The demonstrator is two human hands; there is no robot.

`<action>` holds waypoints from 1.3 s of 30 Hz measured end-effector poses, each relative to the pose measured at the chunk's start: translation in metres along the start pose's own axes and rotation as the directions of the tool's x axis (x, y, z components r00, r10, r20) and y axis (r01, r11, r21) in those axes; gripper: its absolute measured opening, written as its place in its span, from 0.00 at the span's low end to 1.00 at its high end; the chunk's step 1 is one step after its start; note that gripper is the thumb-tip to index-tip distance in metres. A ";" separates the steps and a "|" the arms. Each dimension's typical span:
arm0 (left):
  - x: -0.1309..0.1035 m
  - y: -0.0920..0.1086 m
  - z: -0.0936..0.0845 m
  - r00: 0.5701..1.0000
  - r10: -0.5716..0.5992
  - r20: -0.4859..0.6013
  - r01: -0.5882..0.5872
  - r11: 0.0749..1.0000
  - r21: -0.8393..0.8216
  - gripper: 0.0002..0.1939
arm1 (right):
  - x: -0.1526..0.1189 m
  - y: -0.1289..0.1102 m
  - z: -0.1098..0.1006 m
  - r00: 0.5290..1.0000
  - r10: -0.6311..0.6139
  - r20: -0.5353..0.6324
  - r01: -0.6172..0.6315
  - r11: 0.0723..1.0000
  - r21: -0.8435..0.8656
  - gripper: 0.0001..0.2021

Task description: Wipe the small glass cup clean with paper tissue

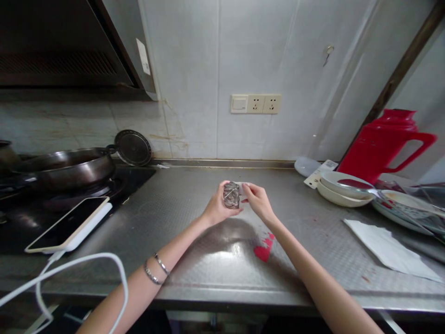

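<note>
Above the middle of the metal counter (194,185), my left hand (218,206) is wrapped round a small dark object with a silvery criss-cross pattern (231,195). Its patterned face shows between my thumb and fingers. My right hand (256,198) is just to the right of it, fingers bent and pinching a small whitish piece (243,188) at the object's upper right edge. What that piece is I cannot make out. Below my hands, a torn red paper piece (263,250) lies on the counter, left of my right forearm.
On the left are a stove with a steel pan (69,169), a round dark lid (133,147) against the wall, and a phone (69,225) with a white cable (118,264). Stacked bowls (344,192), a red thermos (378,146) and a white tissue (391,248) are on the right.
</note>
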State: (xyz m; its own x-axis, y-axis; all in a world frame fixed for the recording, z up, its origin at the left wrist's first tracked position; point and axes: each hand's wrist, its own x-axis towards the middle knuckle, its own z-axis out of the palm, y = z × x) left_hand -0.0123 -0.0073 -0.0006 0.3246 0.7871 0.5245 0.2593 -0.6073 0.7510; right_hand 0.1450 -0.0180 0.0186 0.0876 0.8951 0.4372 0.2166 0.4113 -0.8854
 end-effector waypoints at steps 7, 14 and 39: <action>-0.003 -0.003 0.003 0.997 0.019 0.068 -0.027 0.991 0.131 0.47 | -0.008 -0.011 -0.002 0.950 -0.310 0.040 0.309 0.915 -0.258 0.17; -0.002 -0.005 0.004 1.000 0.019 0.020 -0.021 0.994 0.111 0.43 | -0.014 -0.021 -0.002 0.899 -0.421 0.124 0.438 0.877 -0.197 0.15; -0.004 -0.002 0.009 1.000 -0.006 0.021 0.006 0.999 0.035 0.40 | -0.014 -0.022 -0.005 0.884 -0.411 0.223 0.444 0.887 -0.127 0.16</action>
State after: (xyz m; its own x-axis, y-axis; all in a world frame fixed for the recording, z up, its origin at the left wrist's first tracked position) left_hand -0.0059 -0.0100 -0.0078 0.3421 0.7886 0.5110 0.2929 -0.6062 0.7394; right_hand 0.1442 -0.0409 0.0329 -0.2280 0.6605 0.7154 0.3543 0.7406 -0.5709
